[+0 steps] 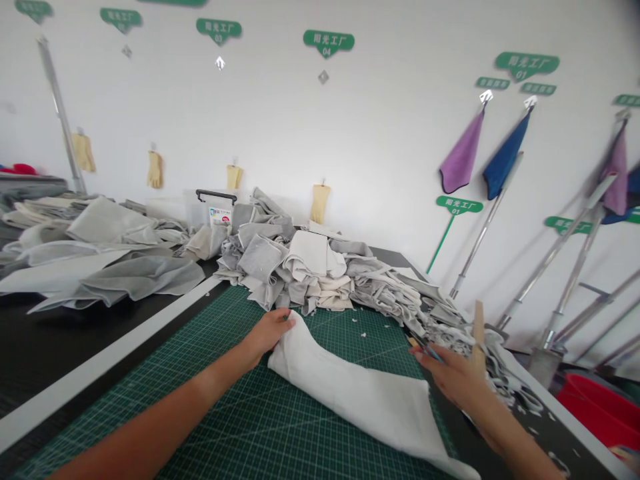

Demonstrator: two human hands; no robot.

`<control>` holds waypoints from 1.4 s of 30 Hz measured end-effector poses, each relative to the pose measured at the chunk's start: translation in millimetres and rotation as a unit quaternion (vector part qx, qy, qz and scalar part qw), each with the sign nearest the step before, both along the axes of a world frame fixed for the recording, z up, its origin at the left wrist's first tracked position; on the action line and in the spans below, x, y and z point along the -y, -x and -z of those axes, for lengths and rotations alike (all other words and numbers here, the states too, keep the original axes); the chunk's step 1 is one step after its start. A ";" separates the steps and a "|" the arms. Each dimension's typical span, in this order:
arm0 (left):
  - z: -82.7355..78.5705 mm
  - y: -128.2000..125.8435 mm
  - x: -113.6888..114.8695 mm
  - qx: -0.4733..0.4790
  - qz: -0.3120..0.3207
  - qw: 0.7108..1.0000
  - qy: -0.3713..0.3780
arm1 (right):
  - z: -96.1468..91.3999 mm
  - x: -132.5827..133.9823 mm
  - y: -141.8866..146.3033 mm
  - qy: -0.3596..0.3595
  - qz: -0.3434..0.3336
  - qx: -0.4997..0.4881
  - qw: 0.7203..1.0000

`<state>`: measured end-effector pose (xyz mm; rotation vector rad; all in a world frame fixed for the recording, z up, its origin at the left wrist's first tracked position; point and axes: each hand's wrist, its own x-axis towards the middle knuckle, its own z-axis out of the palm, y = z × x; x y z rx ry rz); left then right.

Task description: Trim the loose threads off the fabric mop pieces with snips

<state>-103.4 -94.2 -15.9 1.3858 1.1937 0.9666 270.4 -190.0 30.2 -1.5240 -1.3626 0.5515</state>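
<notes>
My left hand (273, 331) pinches the upper left corner of a piece of white cloth (350, 387). The cloth curves across a green cutting mat (220, 413) toward the lower right, its near end running down to the bottom edge of the view. At the mat's right side, my right hand (447, 370) is closed around a slim blue and dark tool (431, 351), whose exact kind is unclear. It is apart from the cloth. A flat wooden strip (479, 333) rises beside the right wrist; whether the hand touches it is hidden.
Grey and white cloth pieces (265, 257) are heaped behind the mat, with cut strips (500, 360) along the right. Another pile (125, 267) lies left, beyond a white strip (115, 353). A clear bin with a black handle (216, 196) stands behind. Red bucket (595, 407) at right.
</notes>
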 end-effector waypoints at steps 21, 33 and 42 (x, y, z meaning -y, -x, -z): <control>17.9 -8.3 4.8 0.056 0.102 0.987 -0.111 | 64.9 -82.7 172.3 0.001 -0.232 -0.010 0.973; 8.0 -10.3 15.0 0.075 0.091 0.984 -0.134 | 60.8 -72.3 173.0 -0.029 -0.198 0.062 0.978; 12.2 -8.5 8.5 0.040 0.094 0.982 -0.160 | 66.0 -78.6 171.9 -0.030 -0.205 0.016 0.978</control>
